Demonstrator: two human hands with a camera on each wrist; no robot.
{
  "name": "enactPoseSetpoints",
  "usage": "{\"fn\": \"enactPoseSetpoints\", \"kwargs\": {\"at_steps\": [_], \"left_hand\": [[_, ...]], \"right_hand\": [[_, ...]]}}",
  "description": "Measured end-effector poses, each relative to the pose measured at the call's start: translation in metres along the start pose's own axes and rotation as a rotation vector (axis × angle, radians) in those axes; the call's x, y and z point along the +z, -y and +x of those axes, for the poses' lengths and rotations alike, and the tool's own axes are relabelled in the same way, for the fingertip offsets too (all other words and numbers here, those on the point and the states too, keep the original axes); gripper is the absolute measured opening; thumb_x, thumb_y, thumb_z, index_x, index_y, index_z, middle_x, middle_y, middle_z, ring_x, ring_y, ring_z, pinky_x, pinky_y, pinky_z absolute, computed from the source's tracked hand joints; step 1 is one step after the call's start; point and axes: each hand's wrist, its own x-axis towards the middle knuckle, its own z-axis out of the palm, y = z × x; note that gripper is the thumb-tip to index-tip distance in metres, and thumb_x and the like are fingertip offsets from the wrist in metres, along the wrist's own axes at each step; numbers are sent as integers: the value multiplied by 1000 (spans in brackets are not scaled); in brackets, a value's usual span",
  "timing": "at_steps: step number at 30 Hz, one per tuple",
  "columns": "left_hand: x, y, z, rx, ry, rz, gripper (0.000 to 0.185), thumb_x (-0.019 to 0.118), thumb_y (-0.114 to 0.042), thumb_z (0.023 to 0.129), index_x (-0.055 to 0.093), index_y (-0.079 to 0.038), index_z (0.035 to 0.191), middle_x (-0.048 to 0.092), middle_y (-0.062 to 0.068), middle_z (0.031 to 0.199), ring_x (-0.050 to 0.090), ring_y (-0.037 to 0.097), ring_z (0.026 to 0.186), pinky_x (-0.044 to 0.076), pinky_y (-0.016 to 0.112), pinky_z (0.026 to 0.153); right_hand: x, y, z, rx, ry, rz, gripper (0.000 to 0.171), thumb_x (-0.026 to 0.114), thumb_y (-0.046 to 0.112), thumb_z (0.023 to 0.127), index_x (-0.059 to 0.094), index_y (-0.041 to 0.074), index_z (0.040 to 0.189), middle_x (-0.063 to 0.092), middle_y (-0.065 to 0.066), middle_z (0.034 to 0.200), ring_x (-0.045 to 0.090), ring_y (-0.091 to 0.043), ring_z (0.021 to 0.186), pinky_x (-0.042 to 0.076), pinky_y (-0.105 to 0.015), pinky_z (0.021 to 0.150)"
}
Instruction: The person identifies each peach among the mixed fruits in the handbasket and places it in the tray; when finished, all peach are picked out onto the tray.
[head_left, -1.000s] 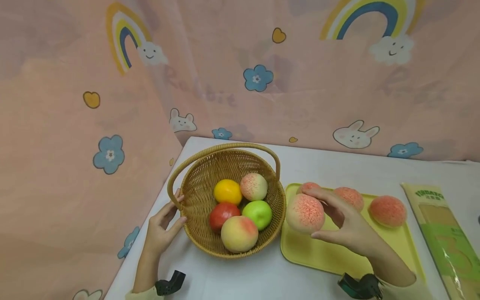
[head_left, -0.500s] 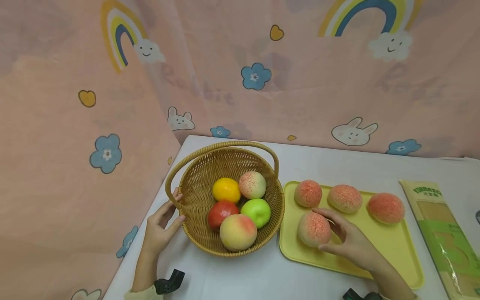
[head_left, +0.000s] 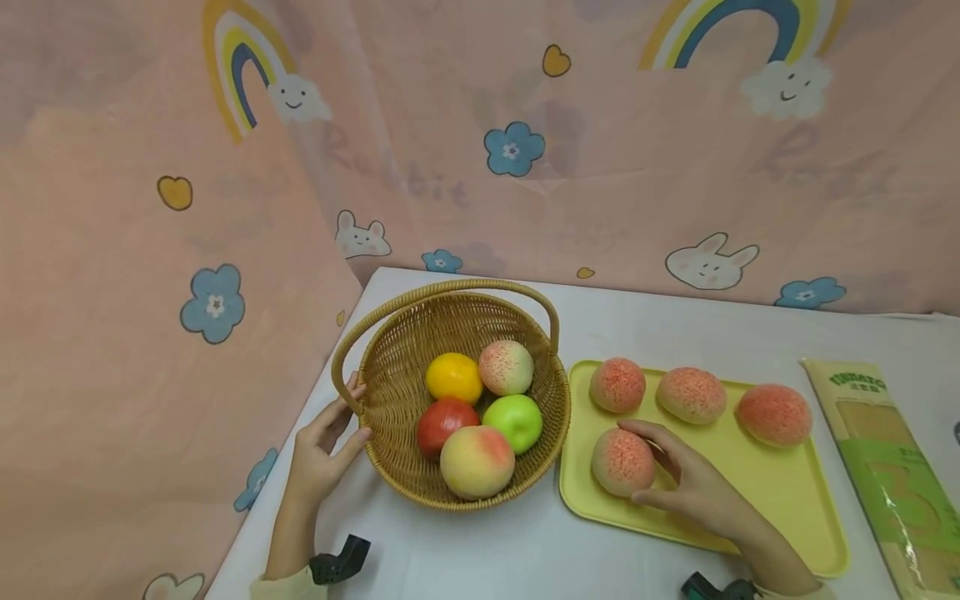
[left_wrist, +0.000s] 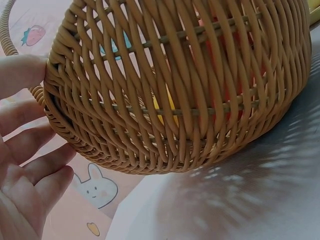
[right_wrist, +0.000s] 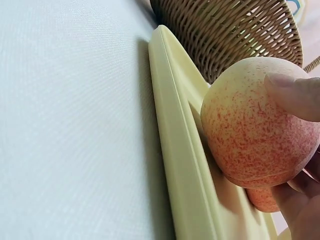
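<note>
In the head view, a round wicker basket (head_left: 390, 467) with an arched handle stands left of centre. It holds a yellow fruit (head_left: 453, 378), a red fruit (head_left: 444, 427), a green apple (head_left: 513, 423), a speckled peach (head_left: 506, 367) and a larger peach (head_left: 477, 462). My left hand (head_left: 318, 458) grips the basket's left rim by the foot of the handle, thumb and fingers at the wickerwork. My right hand (head_left: 697, 483) holds a pink-speckled peach (right_wrist: 255, 125) between thumb and fingers, low over the front left of a yellow tray (head_left: 750, 500). Its thumb presses the peach's side in the right wrist view.
Three more pinkish peaches, left (head_left: 617, 385), middle (head_left: 692, 396) and right (head_left: 774, 415), lie along the tray's back. A green-and-tan packet (head_left: 885, 475) lies right of the tray. Behind the white table (head_left: 480, 558) hangs a pink patterned cloth (head_left: 450, 125).
My right hand has brought the peach down from near the basket's right rim to the tray's front left, then shifted slightly left. My left hand has kept its grip on the basket.
</note>
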Motion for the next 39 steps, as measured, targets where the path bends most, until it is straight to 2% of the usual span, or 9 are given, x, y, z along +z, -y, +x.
{"fn": "enactPoseSetpoints", "kwargs": {"at_steps": [6, 14, 19, 22, 28, 30, 35, 39], "left_hand": [[0, 0, 1, -2, 2, 3, 52, 61, 19, 77, 50, 13, 127, 38, 29, 144, 41, 14, 135, 39, 20, 106], [0, -1, 1, -3, -5, 12, 51, 61, 19, 78, 50, 12, 127, 38, 29, 143, 42, 13, 135, 39, 19, 105], [1, -1, 1, 8, -13, -6, 53, 60, 21, 76, 50, 13, 127, 38, 30, 143, 42, 13, 135, 39, 20, 106], [1, 0, 1, 16, -11, -11, 53, 60, 21, 76, 50, 13, 127, 38, 30, 142, 41, 13, 135, 39, 20, 106], [0, 0, 2, -12, -5, -2, 51, 62, 17, 78, 51, 11, 128, 39, 27, 144, 42, 13, 135, 40, 20, 106], [0, 0, 2, -3, -5, -6, 52, 62, 17, 78, 51, 11, 128, 39, 27, 144, 42, 14, 135, 39, 21, 106], [0, -1, 2, 4, -3, -22, 53, 61, 18, 78, 50, 11, 129, 38, 28, 144, 41, 15, 136, 39, 21, 107], [0, 0, 1, -23, -5, 9, 53, 62, 17, 78, 51, 8, 129, 38, 25, 145, 42, 12, 135, 39, 20, 106]], "right_hand": [[0, -6, -1, -50, 51, 38, 79, 78, 12, 76, 37, 8, 143, 37, -24, 144, 30, 15, 130, 23, 1, 104], [0, -6, -1, -40, 84, 72, 82, 76, 11, 77, 32, 7, 146, 30, -27, 148, 28, 16, 131, 24, 1, 103], [-4, -2, -1, -22, 70, 34, 83, 77, 15, 77, 31, 7, 146, 32, -26, 148, 28, 17, 130, 24, 1, 102], [-8, 6, 1, -68, 43, 14, 81, 76, 9, 78, 31, 5, 146, 34, -24, 148, 28, 14, 132, 25, -1, 104], [-15, 28, 5, -148, -4, 2, 78, 71, -2, 79, 31, 4, 145, 37, 10, 148, 30, 13, 132, 27, -1, 104], [-17, 35, 7, -177, -2, 13, 77, 70, -5, 79, 31, 3, 145, 37, 15, 147, 31, 11, 133, 28, -2, 104], [-17, 52, 16, -268, 54, 45, 78, 68, -13, 77, 31, 1, 144, 38, 1, 150, 33, 2, 136, 29, -6, 107], [-15, 69, 27, -290, 110, 43, 78, 69, -11, 77, 33, 4, 145, 39, -6, 149, 35, -1, 136, 30, -9, 108]]}}
